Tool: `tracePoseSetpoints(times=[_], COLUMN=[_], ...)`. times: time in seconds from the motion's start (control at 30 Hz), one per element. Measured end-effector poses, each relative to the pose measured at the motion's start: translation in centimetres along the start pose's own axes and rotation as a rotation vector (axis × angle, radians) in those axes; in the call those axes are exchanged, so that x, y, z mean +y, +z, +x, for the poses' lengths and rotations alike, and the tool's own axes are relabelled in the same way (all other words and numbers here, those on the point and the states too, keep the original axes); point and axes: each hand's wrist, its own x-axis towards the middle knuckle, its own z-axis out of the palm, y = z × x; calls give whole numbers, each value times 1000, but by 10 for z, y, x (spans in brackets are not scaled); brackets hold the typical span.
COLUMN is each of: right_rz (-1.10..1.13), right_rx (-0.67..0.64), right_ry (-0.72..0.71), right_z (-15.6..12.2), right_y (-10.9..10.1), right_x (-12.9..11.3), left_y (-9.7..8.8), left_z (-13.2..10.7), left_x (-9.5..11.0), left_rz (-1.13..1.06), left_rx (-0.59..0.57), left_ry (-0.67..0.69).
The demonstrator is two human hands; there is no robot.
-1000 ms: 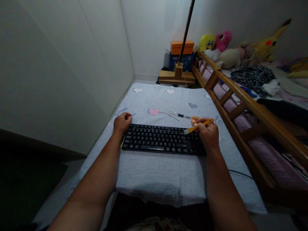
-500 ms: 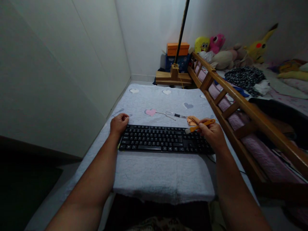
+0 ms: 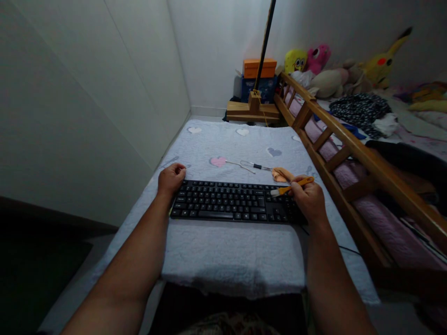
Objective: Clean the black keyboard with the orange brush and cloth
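A black keyboard [image 3: 230, 202] lies across a pale blue blanket [image 3: 230, 251] with heart patches. My left hand [image 3: 171, 179] is curled shut on the keyboard's far left corner. My right hand [image 3: 309, 197] is closed on a small orange-handled brush [image 3: 291, 187], whose pale bristles rest on the keys at the keyboard's right end. Just beyond the brush lies a crumpled orange cloth [image 3: 281, 174].
A screwdriver [image 3: 256, 165] and a thin metal tool [image 3: 239, 165] lie on the blanket behind the keyboard. A wooden bed rail [image 3: 349, 144] runs along the right, with plush toys [image 3: 324, 70] and clothes on the bed. A white wall stands at left. Boxes [image 3: 258, 74] and a wooden stand [image 3: 251, 109] sit at the far end.
My right hand has dipped a little, bringing the brush's bristles down onto the right-hand keys. My left hand has stayed on the keyboard's left corner. The camera view shifted slightly.
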Motion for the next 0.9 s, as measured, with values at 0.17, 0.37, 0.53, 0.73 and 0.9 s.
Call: tracePoseSetpoints(times=[0.17, 0.37, 0.53, 0.73, 0.9], right_rz=[-32, 8, 227, 291, 101], right_rx=[52, 153, 99, -122, -69], right_ry=[11, 56, 113, 94, 21], right_z=[1, 2, -4, -14, -13], right_y=[-9, -18, -9, 14, 9], right_x=[6, 8, 0, -13, -8], left_y=[0, -1, -1, 0, 0], left_z=[-1, -1, 0, 1, 0], left_x=[1, 1, -1, -2, -3], left_rz=[-4, 16, 14, 7, 14], left_rx=[1, -3, 3, -9, -9], left_ry=[2, 1, -9, -5, -13])
